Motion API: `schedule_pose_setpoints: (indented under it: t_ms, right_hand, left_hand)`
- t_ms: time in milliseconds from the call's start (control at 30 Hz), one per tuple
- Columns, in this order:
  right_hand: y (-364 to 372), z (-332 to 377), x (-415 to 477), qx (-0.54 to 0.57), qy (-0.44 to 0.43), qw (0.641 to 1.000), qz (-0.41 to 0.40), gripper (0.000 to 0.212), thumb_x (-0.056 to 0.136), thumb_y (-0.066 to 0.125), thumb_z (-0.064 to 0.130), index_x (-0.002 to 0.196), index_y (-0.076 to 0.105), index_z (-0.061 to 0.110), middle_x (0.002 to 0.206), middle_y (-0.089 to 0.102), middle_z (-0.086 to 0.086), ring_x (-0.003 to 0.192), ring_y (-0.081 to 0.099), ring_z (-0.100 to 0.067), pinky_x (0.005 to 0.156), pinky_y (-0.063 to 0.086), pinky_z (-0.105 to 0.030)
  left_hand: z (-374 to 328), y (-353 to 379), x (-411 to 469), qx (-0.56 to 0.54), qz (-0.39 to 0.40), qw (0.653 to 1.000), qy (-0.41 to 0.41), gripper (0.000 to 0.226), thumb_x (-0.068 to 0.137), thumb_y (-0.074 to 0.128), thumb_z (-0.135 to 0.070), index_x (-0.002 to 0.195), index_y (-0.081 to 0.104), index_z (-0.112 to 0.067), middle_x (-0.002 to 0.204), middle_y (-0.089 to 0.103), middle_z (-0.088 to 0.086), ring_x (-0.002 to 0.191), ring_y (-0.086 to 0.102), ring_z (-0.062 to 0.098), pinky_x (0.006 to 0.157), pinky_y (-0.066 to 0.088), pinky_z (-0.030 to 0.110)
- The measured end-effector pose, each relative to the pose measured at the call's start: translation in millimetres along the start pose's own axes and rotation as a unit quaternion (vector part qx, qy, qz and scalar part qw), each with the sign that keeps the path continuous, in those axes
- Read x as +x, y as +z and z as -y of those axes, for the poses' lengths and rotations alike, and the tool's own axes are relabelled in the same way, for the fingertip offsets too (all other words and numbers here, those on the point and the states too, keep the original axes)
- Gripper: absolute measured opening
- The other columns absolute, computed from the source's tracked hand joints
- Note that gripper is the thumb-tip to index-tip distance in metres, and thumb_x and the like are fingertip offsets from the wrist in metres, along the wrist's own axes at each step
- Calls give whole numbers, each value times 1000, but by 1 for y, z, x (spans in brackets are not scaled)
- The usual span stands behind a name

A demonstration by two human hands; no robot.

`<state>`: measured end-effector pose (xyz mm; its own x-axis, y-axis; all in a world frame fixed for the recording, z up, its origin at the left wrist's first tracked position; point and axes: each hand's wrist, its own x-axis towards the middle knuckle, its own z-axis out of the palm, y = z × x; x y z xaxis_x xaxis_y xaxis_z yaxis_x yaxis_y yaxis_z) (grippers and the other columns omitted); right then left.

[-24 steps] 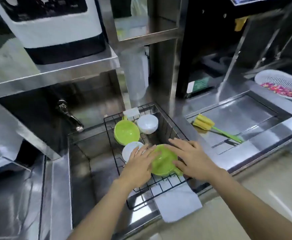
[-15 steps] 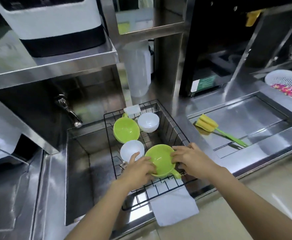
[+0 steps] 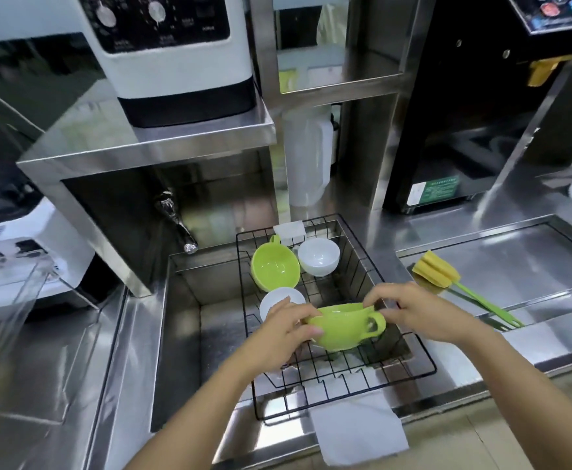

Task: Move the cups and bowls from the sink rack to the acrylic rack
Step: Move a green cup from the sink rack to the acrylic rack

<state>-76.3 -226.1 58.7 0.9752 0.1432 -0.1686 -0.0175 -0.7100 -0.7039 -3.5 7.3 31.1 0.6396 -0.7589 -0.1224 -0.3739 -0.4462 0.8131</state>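
A green cup with a handle [image 3: 345, 329] hangs upright just above the black wire sink rack [image 3: 410, 347]. My left hand [image 3: 283, 330] grips its left side and my right hand [image 3: 417, 312] holds its rim on the right, near the handle. Inside the rack lie a second green cup [image 3: 272, 266] tilted on its side, a white bowl [image 3: 318, 256] behind it, and another white bowl [image 3: 278, 298] partly hidden by my left hand. The clear acrylic rack [image 3: 10, 320] stands at the far left on the steel counter.
The rack sits over a steel sink [image 3: 189, 337] with a tap [image 3: 176, 222] behind. A white cloth [image 3: 356, 432] hangs over the front edge. A yellow sponge brush with green handle [image 3: 447, 276] lies on the drainboard to the right. White appliances stand at left and above.
Both hands closed on the near green cup, turned it upright and lifted it off the rack floor. The view has tilted up and shifted left.
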Motion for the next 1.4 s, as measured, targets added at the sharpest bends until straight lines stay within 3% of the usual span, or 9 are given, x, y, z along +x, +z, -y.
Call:
schedule_pose_setpoints:
  t_ms: [200,433,667,867,967,1133,1233,1300,1400]
  right_hand:
    - [-16,66,8,246,-64,967,-28,8,83,57,1,87,64,-1,78,68,6,75,61,-2,69,46,-10]
    - [25,143,56,405,-105,897,-144,22,73,60,23,91,69,14,79,72,4,74,62,-12,64,51,-22]
    - [78,239,94,383,-169,902,-103,47,66,71,31,112,58,31,111,67,10,103,62,-8,74,52,-21]
    - [139,324,122,225,-228,943,-94,111,38,80,48,134,25,40,138,35,11,123,39,2,102,33,-14]
    - [169,357,142,179,-236,949,-107,129,34,83,43,141,14,28,135,26,9,125,30,-1,101,23,-12]
    - [215,398,170,192,-246,949,-53,104,46,90,23,124,24,44,127,36,17,122,36,-3,97,30,-10]
    - [243,420,188,200,-232,951,-24,101,40,86,39,125,31,42,127,46,10,119,47,-11,102,42,-31]
    - [256,435,198,190,-222,956,-11,105,39,83,41,129,30,37,131,44,1,120,47,-17,101,43,-40]
    - [269,457,212,155,-220,963,1,79,47,81,18,103,37,54,112,47,7,109,47,-16,86,43,-28]
  left_hand:
    - [-35,-45,-29,-230,-99,968,20,17,92,50,-12,85,61,-23,80,61,-8,72,55,-2,72,43,14]
    - [-34,-95,-76,-446,-239,862,21,16,84,49,-21,86,61,-10,72,66,-3,68,56,11,64,46,26]
    - [-11,-163,-140,-477,-389,787,29,36,93,41,-22,113,50,6,107,57,21,101,50,31,85,44,44]
    - [10,-215,-199,-497,-452,738,58,26,97,37,-19,103,55,-1,98,63,17,92,57,31,79,51,43]
    - [27,-237,-227,-456,-501,733,64,15,95,43,-22,102,54,-16,100,56,19,92,51,31,72,46,44]
    - [60,-271,-274,-218,-592,775,37,25,96,42,-21,93,56,-41,100,62,0,95,58,19,86,46,37]
    - [81,-283,-294,-141,-590,795,-21,15,91,51,-30,102,50,-40,114,50,-7,103,50,0,92,39,18]
    - [94,-288,-302,-111,-588,799,-56,45,78,62,-40,119,44,-31,116,41,-10,103,45,-4,89,31,6]
    - [110,-296,-310,-125,-582,800,-74,70,61,70,-41,120,35,-31,110,36,-17,102,42,-9,84,32,0]
